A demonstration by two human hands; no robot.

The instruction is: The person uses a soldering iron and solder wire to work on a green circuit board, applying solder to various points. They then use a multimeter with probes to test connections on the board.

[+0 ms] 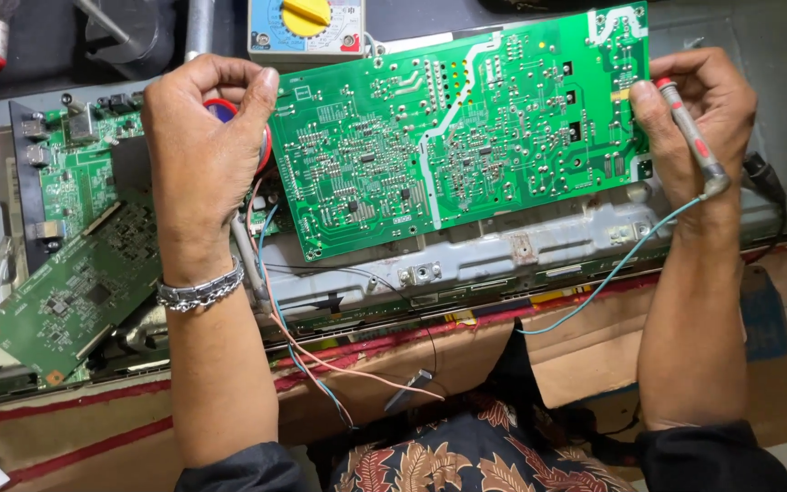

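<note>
Starting at the far left, we see a small green circuit board lying tilted, well to the left of our left wrist, with another green board set in a grey metal chassis just above it. Our left hand comes next, a metal chain bracelet around its wrist; the fingers are curled in a narrow pinch on the left edge of the large green circuit board, the thumb tip resting on the board's upper left corner. Tucked under the palm is something round, red and blue, but we cannot tell what it is or whether the hand grips it. Below the left grip, thin orange and blue wires trail down toward our patterned shirt. The large board is held up, tilted, solder side facing us, spanning the gap between our two hands and hovering over the chassis. Just above its upper left corner sits an analogue meter with a yellow dial. On the right, our right hand closes on the board's right edge, while its fingers also clamp a red-tipped test probe that runs diagonally across the palm. From the probe's lower end a light blue lead curves down and left, away from the right grip. Brown cardboard lies beneath both forearms.
</note>
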